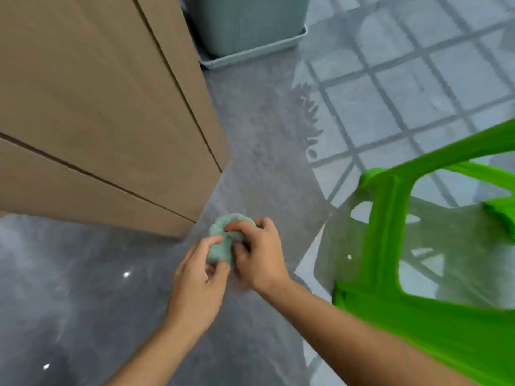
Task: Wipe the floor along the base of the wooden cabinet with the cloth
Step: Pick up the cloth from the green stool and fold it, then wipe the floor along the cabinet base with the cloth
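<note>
A small pale green fluffy cloth (223, 246) is bunched up between both hands, just off the near corner of the wooden cabinet (106, 112). My left hand (199, 277) grips its lower left side with fingers curled around it. My right hand (257, 253) holds its upper right side, fingers pressed into the fabric. The cloth appears held slightly above the glossy grey floor (83, 288). The cabinet's base runs from its corner near the cloth away toward the top of the view.
A bright green plastic chair (390, 246) stands close on the right, beside my right forearm. A grey-green bin (250, 26) sits on the floor at the far end of the cabinet. Window-grid reflections cover the floor at upper right.
</note>
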Motion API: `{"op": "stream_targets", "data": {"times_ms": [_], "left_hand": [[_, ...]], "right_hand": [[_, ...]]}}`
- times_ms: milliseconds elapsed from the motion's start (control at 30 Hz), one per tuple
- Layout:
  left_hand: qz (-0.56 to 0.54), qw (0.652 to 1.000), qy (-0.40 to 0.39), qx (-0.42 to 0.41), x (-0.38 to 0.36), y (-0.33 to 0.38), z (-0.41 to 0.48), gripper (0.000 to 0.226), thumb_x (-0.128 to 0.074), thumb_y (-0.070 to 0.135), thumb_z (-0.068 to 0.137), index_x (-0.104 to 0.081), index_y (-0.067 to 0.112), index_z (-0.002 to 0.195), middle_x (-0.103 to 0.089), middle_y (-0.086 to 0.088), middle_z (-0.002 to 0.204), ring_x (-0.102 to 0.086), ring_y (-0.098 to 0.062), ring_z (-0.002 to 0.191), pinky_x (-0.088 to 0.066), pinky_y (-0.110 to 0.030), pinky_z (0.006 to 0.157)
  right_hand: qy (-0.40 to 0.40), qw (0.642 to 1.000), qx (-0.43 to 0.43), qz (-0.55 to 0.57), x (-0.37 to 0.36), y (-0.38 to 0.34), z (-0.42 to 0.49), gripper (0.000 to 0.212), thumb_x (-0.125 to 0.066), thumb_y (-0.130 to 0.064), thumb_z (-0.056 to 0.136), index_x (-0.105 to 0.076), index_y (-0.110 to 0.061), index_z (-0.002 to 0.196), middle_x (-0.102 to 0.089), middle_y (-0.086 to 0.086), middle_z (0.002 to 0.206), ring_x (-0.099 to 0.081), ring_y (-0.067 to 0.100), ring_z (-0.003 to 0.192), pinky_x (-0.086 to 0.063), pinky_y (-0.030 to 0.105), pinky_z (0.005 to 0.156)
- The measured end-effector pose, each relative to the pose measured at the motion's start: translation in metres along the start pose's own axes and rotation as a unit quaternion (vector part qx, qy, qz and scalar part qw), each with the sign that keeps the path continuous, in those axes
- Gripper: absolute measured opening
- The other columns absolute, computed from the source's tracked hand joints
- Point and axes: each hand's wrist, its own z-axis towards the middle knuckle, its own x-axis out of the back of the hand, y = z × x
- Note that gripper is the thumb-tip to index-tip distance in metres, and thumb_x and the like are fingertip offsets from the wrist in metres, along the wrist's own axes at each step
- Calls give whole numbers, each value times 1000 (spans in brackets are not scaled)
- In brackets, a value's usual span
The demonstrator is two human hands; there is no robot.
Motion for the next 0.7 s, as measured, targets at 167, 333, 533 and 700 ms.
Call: {"op": "stream_targets", "data": {"times_ms": [167, 333, 533, 700], "left_hand": [[206, 972, 83, 78, -39, -145, 31, 86, -49, 65, 64, -53, 13, 131, -50, -16, 138, -44, -41, 126, -37, -52, 104], [265, 943, 32, 198, -68, -195, 11, 107, -15, 88, 69, -32, 18, 148, -21, -17, 160, -15, -53, 141, -22, -72, 103], [267, 935, 3, 233, -71, -198, 18, 128, -10, 97, 48, 29, 21, 143, 41, -9, 151, 33, -49, 136, 6, -68, 111], [238, 948, 2, 212, -63, -199, 12, 128, -12, 100, 50, 11, 23, 150, 25, -9, 159, 24, -48, 141, 0, -68, 112]], "right_hand": [[-58, 955, 69, -283, -63, 81, 104, 84, -63, -44, 84, -19, -18, 151, -10, 27, 157, -10, 42, 144, -9, 53, 118], [-124, 911, 115, -375, -78, 87, 106, 95, -49, -63, 85, 0, -19, 152, 14, 19, 160, 18, 37, 146, 3, 58, 117], [-115, 919, 87, -366, -111, 90, 88, 85, -28, -69, 89, 2, -20, 152, 8, 20, 160, 15, 40, 146, 2, 57, 118], [-266, 786, 413, -375, -111, 111, 56, 50, -35, -52, 98, -28, -41, 146, -21, 19, 158, -13, 41, 146, -18, 59, 116]]}}
